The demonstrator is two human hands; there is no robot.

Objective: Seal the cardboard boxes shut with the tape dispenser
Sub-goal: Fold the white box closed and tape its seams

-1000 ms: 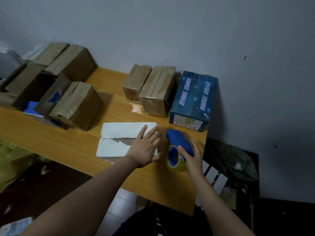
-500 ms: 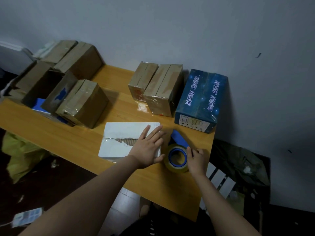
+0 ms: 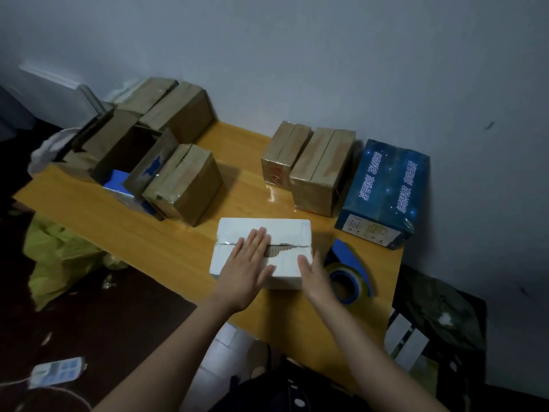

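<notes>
A flat white cardboard box (image 3: pixel 282 233) lies near the front edge of the wooden table (image 3: pixel 124 227), its two top flaps meeting at a ragged seam with a gap. My left hand (image 3: pixel 248 263) rests flat on the flaps, fingers straight across the seam. My right hand (image 3: pixel 313 275) is open against the box's right front corner. The blue tape dispenser (image 3: pixel 349 272), with its roll of clear tape, lies on the table just right of the box, and neither hand holds it.
Two taped brown boxes (image 3: pixel 309 168) and a dark blue printed box (image 3: pixel 383 191) stand at the back right. At the left are several brown boxes (image 3: pixel 184 182), one open. The table's right edge is close to the dispenser. Bags and clutter lie on the floor.
My right hand let go of the tape dispenser and moved left to the white box's corner. My left hand slid further left along the flaps. The dispenser now lies on the table.
</notes>
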